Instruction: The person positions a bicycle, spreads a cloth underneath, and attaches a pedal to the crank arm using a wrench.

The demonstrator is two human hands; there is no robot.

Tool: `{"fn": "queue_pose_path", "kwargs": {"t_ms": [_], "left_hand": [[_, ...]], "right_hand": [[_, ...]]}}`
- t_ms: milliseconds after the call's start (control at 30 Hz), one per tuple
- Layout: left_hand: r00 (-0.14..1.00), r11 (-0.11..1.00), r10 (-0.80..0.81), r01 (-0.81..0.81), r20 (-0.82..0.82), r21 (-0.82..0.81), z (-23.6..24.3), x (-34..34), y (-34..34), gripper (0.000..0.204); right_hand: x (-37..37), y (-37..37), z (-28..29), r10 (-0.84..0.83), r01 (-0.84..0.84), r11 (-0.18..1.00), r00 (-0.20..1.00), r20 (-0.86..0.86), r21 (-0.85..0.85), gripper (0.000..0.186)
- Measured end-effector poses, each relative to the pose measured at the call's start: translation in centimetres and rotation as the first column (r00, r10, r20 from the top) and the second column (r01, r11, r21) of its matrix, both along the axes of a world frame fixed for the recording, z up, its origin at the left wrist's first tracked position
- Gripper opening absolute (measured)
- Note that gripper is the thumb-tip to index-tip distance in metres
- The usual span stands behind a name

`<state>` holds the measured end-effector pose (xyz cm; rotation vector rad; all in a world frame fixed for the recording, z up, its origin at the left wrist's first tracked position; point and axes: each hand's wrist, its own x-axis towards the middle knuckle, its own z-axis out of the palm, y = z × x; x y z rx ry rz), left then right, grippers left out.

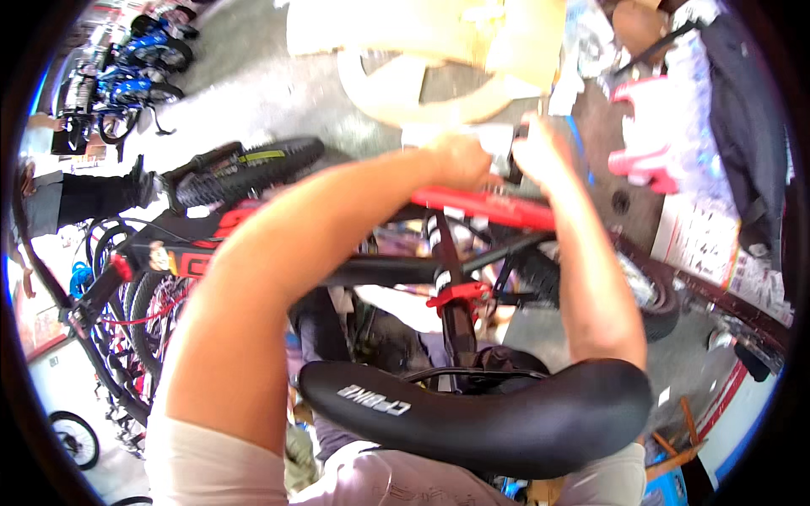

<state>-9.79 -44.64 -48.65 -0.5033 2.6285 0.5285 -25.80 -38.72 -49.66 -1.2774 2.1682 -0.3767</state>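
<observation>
A bicycle with a black and red frame (380, 270) stretches across the view in front of me. Its black saddle (477, 417) is close to my body, on a dark seat post (460, 337) with a red clamp (460, 295). Both my arms reach past the saddle to the bicycle's far side. My left hand (461, 160) is closed just above a red bar (494, 208); what its fingers hold is hidden. Close beside it, my right hand (544, 156) is closed around a small dark part or tool that I cannot make out.
Flattened cardboard (422, 34) lies on the floor beyond my hands. The bicycle's front tyre (253, 173) points up left; handlebars (72, 312) are at the left. Blue bicycles (139, 72) stand far left. Pink plastic pieces (645, 135) and a black bag (742, 126) are at the right.
</observation>
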Motion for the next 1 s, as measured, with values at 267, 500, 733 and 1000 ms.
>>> {"fn": "queue_pose_path", "kwargs": {"t_ms": [267, 500, 733, 1000], "left_hand": [[0.984, 0.997, 0.074, -0.073, 0.164, -0.014, 3.7, -1.0, 1.7, 0.060], [0.879, 0.902, 0.430, -0.429, 0.205, -0.053, 2.2, -2.2, 2.8, 0.043], [0.833, 0.847, 0.531, -0.518, 0.151, -0.121, 2.0, -2.3, 2.6, 0.041], [0.776, 0.801, 0.598, -0.582, 0.201, -0.140, 1.8, -2.6, 2.0, 0.025]], "right_hand": [[-0.4, -0.2, 0.6, -0.022, 0.020, 0.997, 1.000, 0.021, 0.078, 0.042], [-0.3, 0.0, 0.3, -0.054, 0.052, 0.996, 0.998, 0.024, 0.077, 0.036], [0.3, 0.0, 0.8, -0.032, 0.030, 0.997, 0.999, 0.019, 0.068, 0.034], [0.3, 0.0, 0.9, -0.036, 0.035, 0.996, 0.999, 0.003, 0.078, 0.037]]}}
